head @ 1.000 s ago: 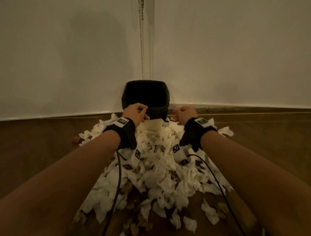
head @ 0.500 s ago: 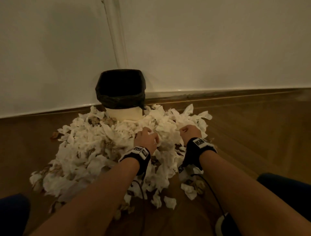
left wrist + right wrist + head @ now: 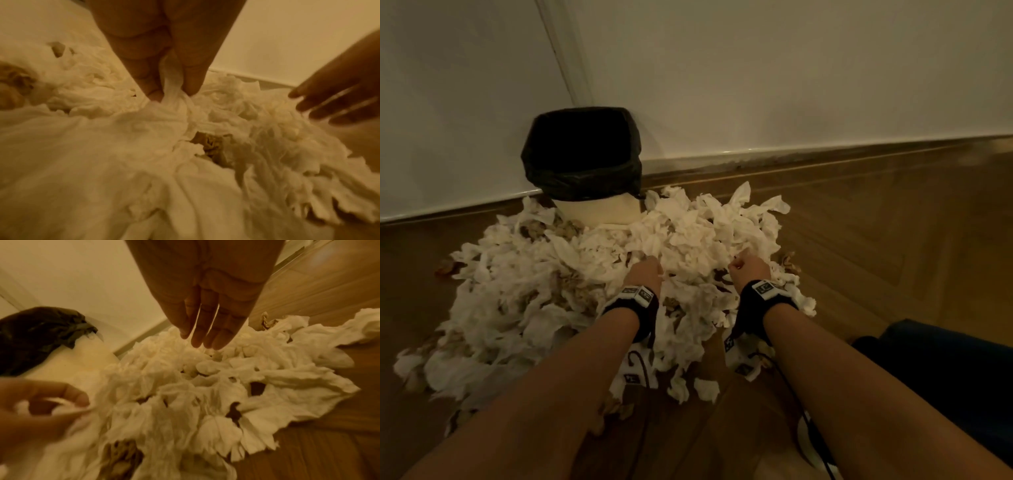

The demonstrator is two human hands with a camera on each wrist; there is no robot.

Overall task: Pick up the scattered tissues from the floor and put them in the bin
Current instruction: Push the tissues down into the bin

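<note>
Wood floor [image 3: 893,240] meets white walls [image 3: 791,68] at a corner, with bare boards open to the right of the mess. At the corner stands the bin [image 3: 599,209], cream-sided and lined with a black bag [image 3: 582,150], its mouth open and unobstructed. Tissues [image 3: 534,291] lie heaped on the floor from the bin's base outward, touching its front wall and spreading widest to the left; brown scraps [image 3: 789,262] show among them and at the heap's edges. Left hand [image 3: 645,274] is down in the heap, thumb and fingers [image 3: 144,78] pinching a twist of tissue. Right hand [image 3: 750,270] is just beside it at the heap's right edge; fingers [image 3: 213,331] are straight, together and released, tips at the tissues, holding nothing. Black wristbands [image 3: 767,301] with trailing cables [image 3: 811,431] ring both wrists. Something dark blue [image 3: 945,359] bounds the near right.
</note>
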